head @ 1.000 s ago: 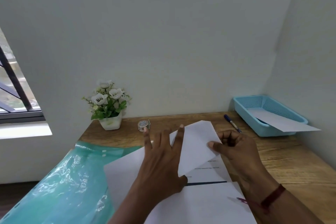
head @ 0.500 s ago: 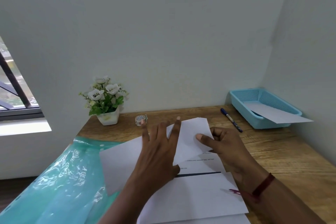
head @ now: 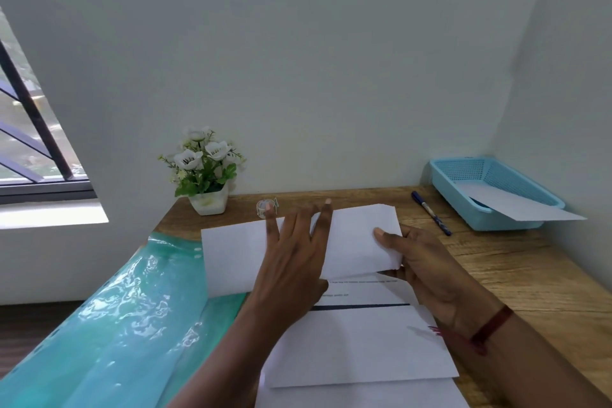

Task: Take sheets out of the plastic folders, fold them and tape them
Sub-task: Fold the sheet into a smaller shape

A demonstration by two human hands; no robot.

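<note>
— Left grip [head: 294, 262], how does it lie?
— Released: fingers straight and spread, palm pressing flat on the folded white paper sheet [head: 357, 238].
— And the right grip [head: 427, 272]?
— Grasping that sheet's right edge, thumb on top and curled fingers beneath. The flap there is raised a little off the paper below. A dark red thread band [head: 490, 328] circles the wrist.
— Where does the sheet sit?
— Mid-way across the wooden surface [head: 516, 278]. Its left edge lies over the translucent green plastic folders [head: 116, 325], which spread off the surface's left side. Its near edge lies over a white printed sheet with a dark line across it [head: 364, 344].
— Anything behind?
— A small clear tape roll [head: 263, 208] just past the left fingertips, and a white pot of white artificial flowers [head: 205, 175] to its left, by the wall.
— On the right?
— A blue pen [head: 430, 217] lies near the folded sheet's far corner. Beyond it, in the corner, a light blue plastic basket [head: 490, 227] holds a white sheet [head: 516, 209] that pokes out over its rim
</note>
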